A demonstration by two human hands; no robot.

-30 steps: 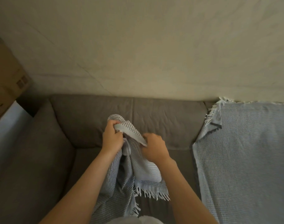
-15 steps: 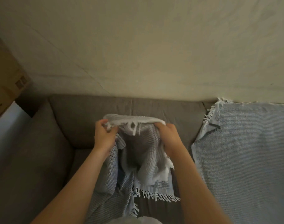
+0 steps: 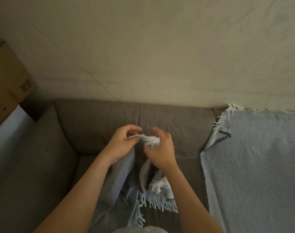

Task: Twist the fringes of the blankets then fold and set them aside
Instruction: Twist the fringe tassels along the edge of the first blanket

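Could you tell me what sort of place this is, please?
Probably a home living room: a grey fabric sofa against a cream wall, a pale blue fringed blanket draped over it, a brown cardboard box beside.

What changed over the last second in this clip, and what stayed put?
The right hand has moved left, back toward the left hand, so the edge stretched between them half a second ago is now bunched, with the white fringe in the right fingers. Both still hold the hanging blanket. The spread blanket, sofa and cardboard box have not moved.
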